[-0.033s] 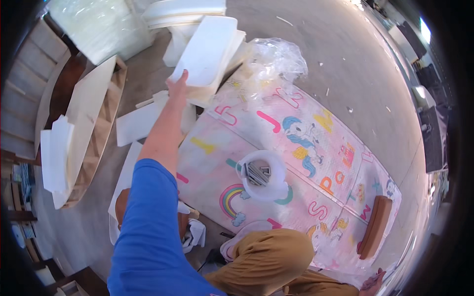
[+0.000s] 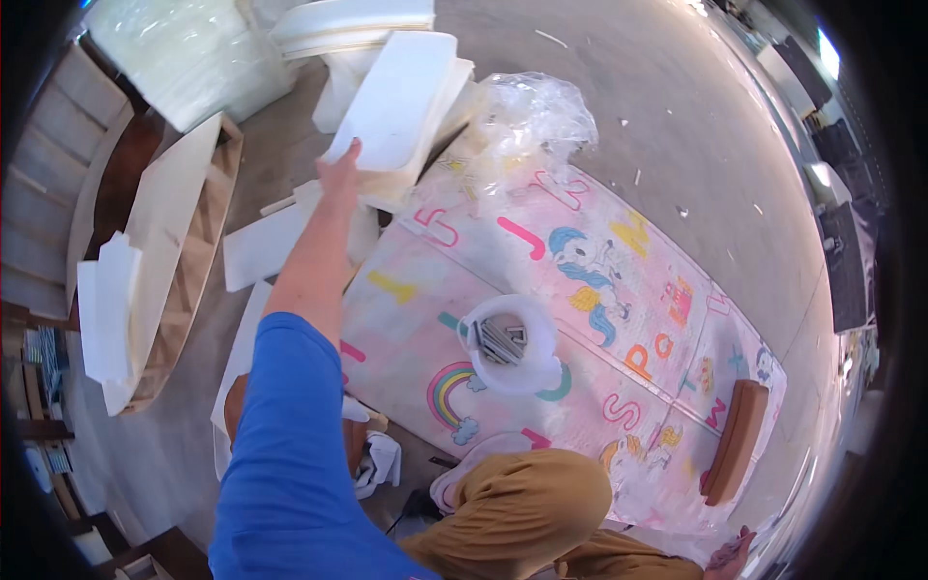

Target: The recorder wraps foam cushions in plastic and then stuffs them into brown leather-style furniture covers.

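My left hand [image 2: 338, 172], arm stretched forward, grips the near left corner of a white foam slab [image 2: 401, 97]. Its thumb lies on top; the other fingers are mostly hidden. The slab rests on a stack of similar pale slabs. At the lower right edge, my right hand [image 2: 732, 556] is partly in view, fingers loosely curled and apart, with nothing I can make out in it. In front of my knee, a white plastic tub [image 2: 535, 372] holding several grey metal strips [image 2: 502, 340] stands on a pink play mat [image 2: 590, 387] printed with letters and unicorns.
Crumpled clear plastic [image 2: 536, 126] covers the mat's far corner. A brown padded bar [image 2: 737, 443] lies on its right end. To the left stand a curved wooden frame [image 2: 179, 261], white foam pieces [image 2: 108, 307] and a plastic-wrapped bale [image 2: 184, 63]. Debris dots the concrete floor.
The view has shifted very slightly, so most things sit a little further left. My left hand keeps its hold on the foam slab.
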{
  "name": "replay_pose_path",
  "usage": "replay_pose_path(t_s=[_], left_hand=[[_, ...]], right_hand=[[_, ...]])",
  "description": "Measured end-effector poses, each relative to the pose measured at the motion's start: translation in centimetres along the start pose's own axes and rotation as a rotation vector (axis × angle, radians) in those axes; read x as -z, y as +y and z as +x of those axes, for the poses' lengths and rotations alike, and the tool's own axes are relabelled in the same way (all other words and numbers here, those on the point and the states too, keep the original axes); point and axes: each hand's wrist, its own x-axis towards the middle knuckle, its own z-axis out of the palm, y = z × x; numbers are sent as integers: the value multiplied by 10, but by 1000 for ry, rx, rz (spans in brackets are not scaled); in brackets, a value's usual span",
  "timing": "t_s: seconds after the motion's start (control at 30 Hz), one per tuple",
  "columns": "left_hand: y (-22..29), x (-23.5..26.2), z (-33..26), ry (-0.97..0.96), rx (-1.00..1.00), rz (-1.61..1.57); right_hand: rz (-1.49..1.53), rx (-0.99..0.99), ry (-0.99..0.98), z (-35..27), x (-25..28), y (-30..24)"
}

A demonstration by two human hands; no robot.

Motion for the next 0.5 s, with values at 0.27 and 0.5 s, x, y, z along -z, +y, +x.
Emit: replay_pose_path(t_s=[0.27,0.5], left_hand=[[17,8,18,-174,186,116],[11,31,48,-310,0,533]], right_hand=[[-30,0,152,2,26,-4],[-35,-12,32,11,7,-7]])
